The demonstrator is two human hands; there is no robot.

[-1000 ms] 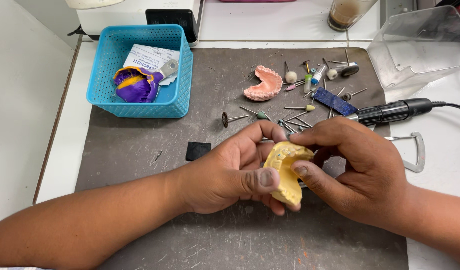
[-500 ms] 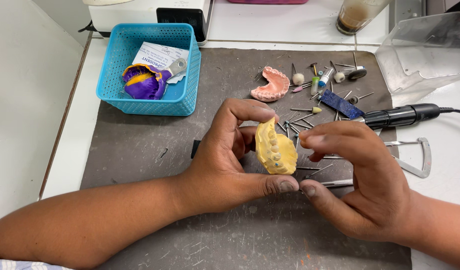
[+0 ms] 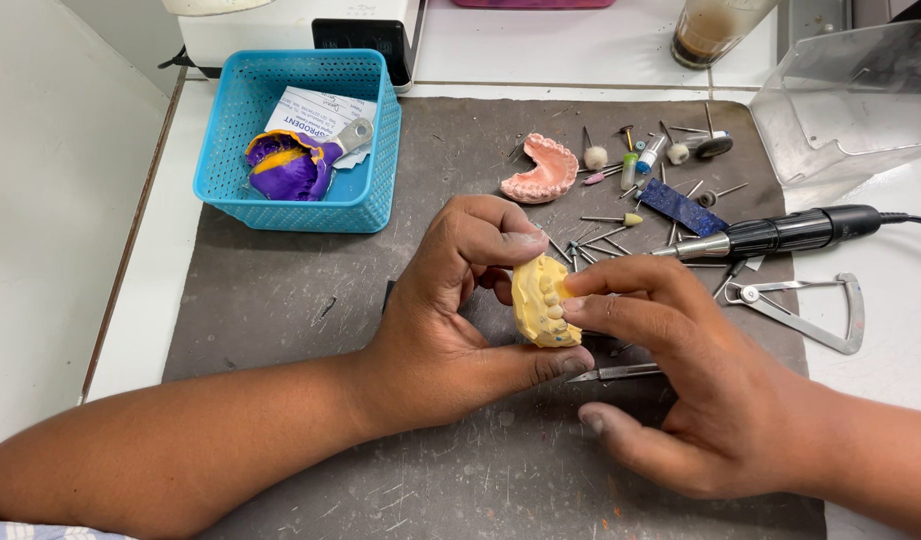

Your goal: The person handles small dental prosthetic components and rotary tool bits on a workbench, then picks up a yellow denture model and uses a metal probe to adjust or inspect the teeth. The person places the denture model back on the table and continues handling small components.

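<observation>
Yellow tooth model at centre of frame, raised just above the dark mat, teeth turned toward the right; left hand clamped on it, thumb beneath, forefinger curled over the top; right hand touching its toothed side with fingertips, thumb spread free below. Thin metal blade flat on the mat under the hands; black handpiece at right; pink denture above centre; blue basket upper left, purple and yellow mould inside; small burs scattered between.
</observation>
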